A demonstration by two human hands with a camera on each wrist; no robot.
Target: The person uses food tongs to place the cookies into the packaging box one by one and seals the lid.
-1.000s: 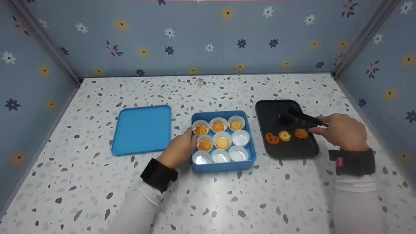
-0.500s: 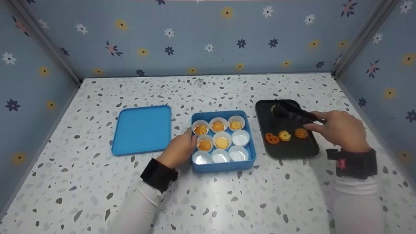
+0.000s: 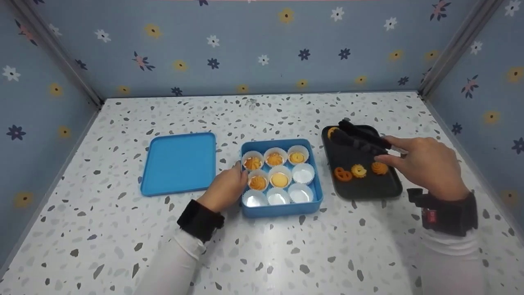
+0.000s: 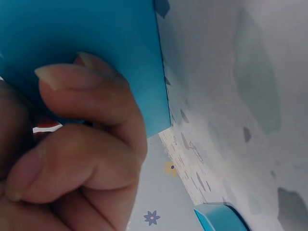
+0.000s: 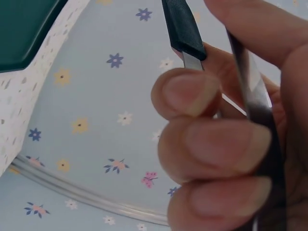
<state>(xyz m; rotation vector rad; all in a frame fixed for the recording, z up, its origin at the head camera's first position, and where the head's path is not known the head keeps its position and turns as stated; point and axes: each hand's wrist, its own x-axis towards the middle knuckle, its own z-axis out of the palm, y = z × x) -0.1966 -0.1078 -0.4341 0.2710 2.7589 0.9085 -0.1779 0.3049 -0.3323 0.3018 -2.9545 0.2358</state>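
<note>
My left hand point(image 3: 226, 186) holds the left wall of a blue box point(image 3: 282, 210); in the left wrist view its curled fingers point(image 4: 91, 101) lie against the box side point(image 4: 115, 29). White paper cups stand in rows inside. Cookies fill the back row and two cups of the middle row; the middle row's right cup point(image 3: 303, 175) and the front cups hold none. Over a black tray point(image 3: 364, 190), my right hand point(image 3: 430, 164) grips black-tipped tongs point(image 3: 364, 141). Their spread tips are by a partly hidden orange-yellow snack point(image 3: 332, 132) at the far left corner.
On the tray's near half lie a pretzel point(image 3: 343, 174), a pale-centred cookie point(image 3: 359, 171) and a swirled cookie point(image 3: 379, 168). A flat blue lid point(image 3: 179, 164) rests on the speckled table left of the box. Flowered panels point(image 3: 262, 45) enclose the back and sides.
My right hand has shifted slightly left, carrying the tongs from mid-tray to its far left corner, and the tips now stand further apart. The left hand and box have stayed put.
</note>
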